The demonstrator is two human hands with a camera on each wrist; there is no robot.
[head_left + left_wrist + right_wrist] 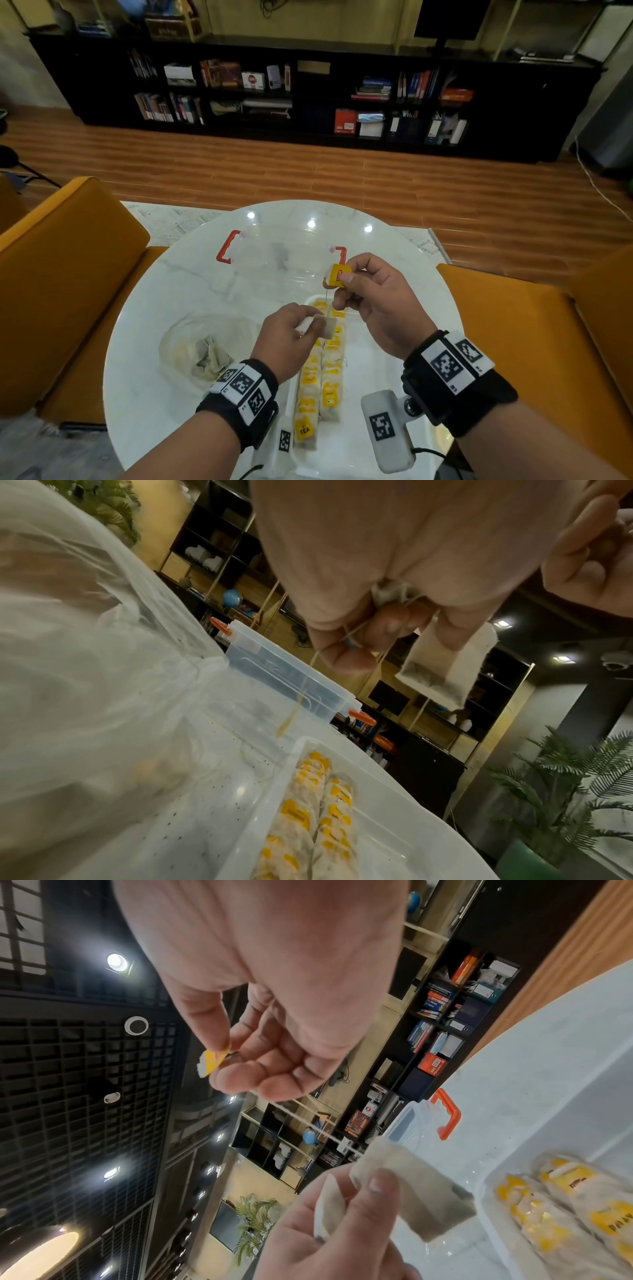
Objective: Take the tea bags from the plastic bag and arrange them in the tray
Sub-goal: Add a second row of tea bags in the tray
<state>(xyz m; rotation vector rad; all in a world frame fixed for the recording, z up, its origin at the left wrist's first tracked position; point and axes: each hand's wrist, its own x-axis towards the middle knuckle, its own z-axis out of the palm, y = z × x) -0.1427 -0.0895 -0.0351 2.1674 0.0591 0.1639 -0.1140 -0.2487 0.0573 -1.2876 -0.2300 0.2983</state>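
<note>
Straightening one tea bag above the white tray before it joins the rows.

On the round marble table (164, 284) the white tray (363, 346) already carries two rows of tea bags (320, 380), running away from the person; the plastic bag (202, 346), with a few bags left inside, lies left of the tray and well apart from both hands. The right hand (373, 298) pinches the yellow tag (338, 275) between thumb and forefinger; the left hand (291, 337) pinches the tea bag (325, 327) in curled fingers, lower and nearer, over the tray's far end, with the string (318, 1127) spanning the gap. To do this well, I judge, keep the string lightly taut without tugging it off, fold the tag onto the bag, then lay it flat at a row's end, tag up like its neighbours.
</note>
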